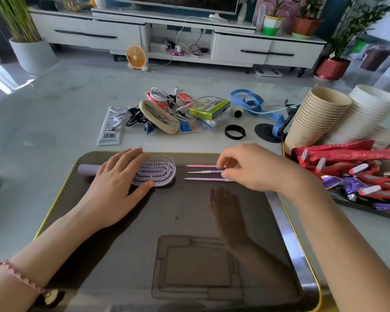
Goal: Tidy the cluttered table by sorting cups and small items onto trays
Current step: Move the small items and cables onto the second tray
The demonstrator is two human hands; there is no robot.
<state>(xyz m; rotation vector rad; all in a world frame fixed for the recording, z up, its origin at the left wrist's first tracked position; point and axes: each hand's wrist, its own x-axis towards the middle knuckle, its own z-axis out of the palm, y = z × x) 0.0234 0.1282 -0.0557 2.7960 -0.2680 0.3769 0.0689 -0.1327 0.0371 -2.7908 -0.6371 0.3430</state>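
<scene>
- Your left hand (pixel 119 185) lies flat, fingers straight, across the neck of the lilac hairbrush (pixel 158 172), with the thumb pressed against the near edge of the brush head.
- The hairbrush lies bristles up at the far left of the dark tray (pixel 286 221), its handle poking out to the left from under your palm.
- Your right hand (pixel 254 167) is curled, fingertips pinched down on the right ends of the thin sticks (pixel 204 172); it looks like the nearest one is in the pinch, but your fingers hide the contact.
- The three pink and lilac sticks lie side by side, tips pointing left, just to the right of the brush head and apart from it.
- To your right, a second tray (pixel 358 204) holds red packets (pixel 347 154), with stacked beige paper cups (pixel 318 115) and white cups (pixel 365 113) leaning at its far end.
- Beyond the dark tray, on the table (pixel 54 109), a loose pile: white cables (pixel 162 95), a green box (pixel 209 108), a blue measuring tape (pixel 250 102) and a black band (pixel 234 131).
</scene>
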